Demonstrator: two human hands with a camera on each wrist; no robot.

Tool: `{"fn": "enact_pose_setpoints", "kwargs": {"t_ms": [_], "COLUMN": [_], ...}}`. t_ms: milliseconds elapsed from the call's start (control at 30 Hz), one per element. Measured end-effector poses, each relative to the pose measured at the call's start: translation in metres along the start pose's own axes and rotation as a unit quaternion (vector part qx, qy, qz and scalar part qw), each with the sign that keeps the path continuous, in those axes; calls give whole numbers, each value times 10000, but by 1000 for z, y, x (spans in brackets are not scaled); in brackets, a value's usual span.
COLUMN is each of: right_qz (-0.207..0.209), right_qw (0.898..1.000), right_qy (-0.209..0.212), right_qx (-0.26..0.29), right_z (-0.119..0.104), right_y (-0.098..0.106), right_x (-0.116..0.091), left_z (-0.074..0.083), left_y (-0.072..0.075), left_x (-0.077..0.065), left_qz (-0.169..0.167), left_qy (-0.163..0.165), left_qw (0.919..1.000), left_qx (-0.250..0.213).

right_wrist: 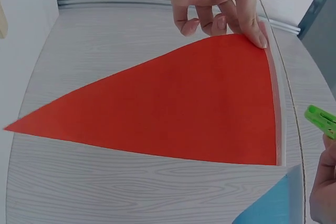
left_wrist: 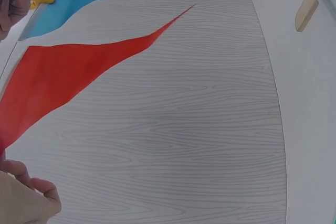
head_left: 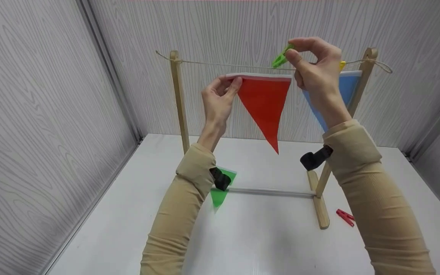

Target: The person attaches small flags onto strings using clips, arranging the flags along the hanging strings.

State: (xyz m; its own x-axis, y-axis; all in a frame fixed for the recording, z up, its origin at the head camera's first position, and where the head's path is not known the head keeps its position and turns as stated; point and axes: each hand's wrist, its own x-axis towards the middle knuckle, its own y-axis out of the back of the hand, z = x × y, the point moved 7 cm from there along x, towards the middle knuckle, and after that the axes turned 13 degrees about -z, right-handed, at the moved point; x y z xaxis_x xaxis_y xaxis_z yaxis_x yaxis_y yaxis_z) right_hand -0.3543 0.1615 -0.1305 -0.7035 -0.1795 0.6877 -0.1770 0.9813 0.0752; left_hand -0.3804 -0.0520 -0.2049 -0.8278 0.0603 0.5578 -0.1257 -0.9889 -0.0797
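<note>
A red triangular pennant (head_left: 265,103) with a white top band hangs point down just in front of a string (head_left: 224,64). My left hand (head_left: 219,97) pinches its upper left corner between thumb and fingers; the right wrist view shows that hand (right_wrist: 218,3) at the band's end. Above the string, my right hand (head_left: 317,63) pinches a green clothespin (head_left: 282,57) by its upper end, its other end pointing down near the string. Partly behind the right hand hangs a blue pennant (head_left: 348,89), with a yellow clothespin (head_left: 342,65) at its top.
Two wooden posts (head_left: 179,99) carry the string, joined low down by a pale rod (head_left: 269,191). A green pennant (head_left: 219,198) lies near the rod, partly covered by the left sleeve. Beside the right foot (head_left: 322,214) lies a red clothespin (head_left: 345,217) on the white table (head_left: 266,236).
</note>
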Motion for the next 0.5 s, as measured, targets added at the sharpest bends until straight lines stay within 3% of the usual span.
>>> {"fn": "enact_pose_setpoints", "kwargs": {"t_ms": [267, 500], "right_qz": [-41, -32], "right_qw": [10000, 9958], "right_qy": [-42, 248], "right_qx": [-57, -876], "right_z": [2, -2], "right_y": [0, -5], "right_x": [2, 2], "left_z": [0, -1], "left_y": [-2, -3], "left_x": [2, 2], "left_qz": [-34, 33], "left_qy": [4, 65], "left_qw": [9998, 9998], "left_qx": [-187, -188]}}
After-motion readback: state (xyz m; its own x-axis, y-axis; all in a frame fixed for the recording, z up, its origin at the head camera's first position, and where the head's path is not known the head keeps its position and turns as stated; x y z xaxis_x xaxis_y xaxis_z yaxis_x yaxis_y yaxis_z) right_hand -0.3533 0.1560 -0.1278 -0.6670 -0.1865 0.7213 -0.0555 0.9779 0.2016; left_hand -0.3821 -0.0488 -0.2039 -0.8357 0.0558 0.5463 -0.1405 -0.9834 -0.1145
